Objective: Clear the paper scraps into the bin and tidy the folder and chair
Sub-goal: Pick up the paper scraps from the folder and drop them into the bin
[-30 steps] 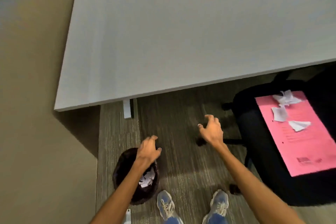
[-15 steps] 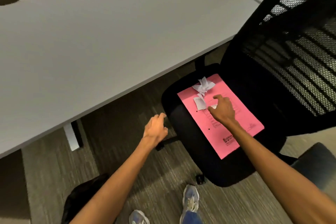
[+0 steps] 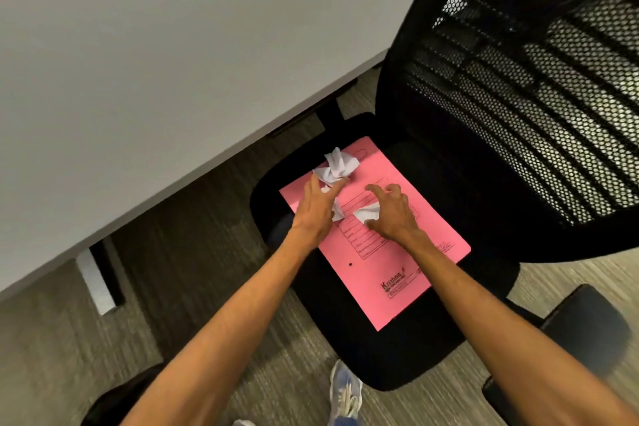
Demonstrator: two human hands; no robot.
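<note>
A pink folder (image 3: 387, 270) lies on the black seat of the office chair (image 3: 460, 183). A crumpled white paper scrap (image 3: 337, 165) sits at the folder's far corner. My left hand (image 3: 316, 209) lies flat over the folder with fingers spread, its fingertips touching that crumpled scrap. A second scrap (image 3: 337, 214) peeks out beside its palm. My right hand (image 3: 392, 214) is curled around a third white scrap (image 3: 367, 212), held between thumb and fingers. The dark bin (image 3: 114, 401) shows only partly at the bottom left, behind my left forearm.
The white desk (image 3: 138, 79) overhangs the floor to the left, with its leg (image 3: 98, 284) below. The chair's mesh backrest (image 3: 536, 97) rises at the right and an armrest (image 3: 587, 325) juts out at lower right. My shoe (image 3: 345, 394) is on the carpet.
My view swung from the bin to the chair. Both hands moved onto the pink folder; the left now reaches the scraps and the right has curled around one.
</note>
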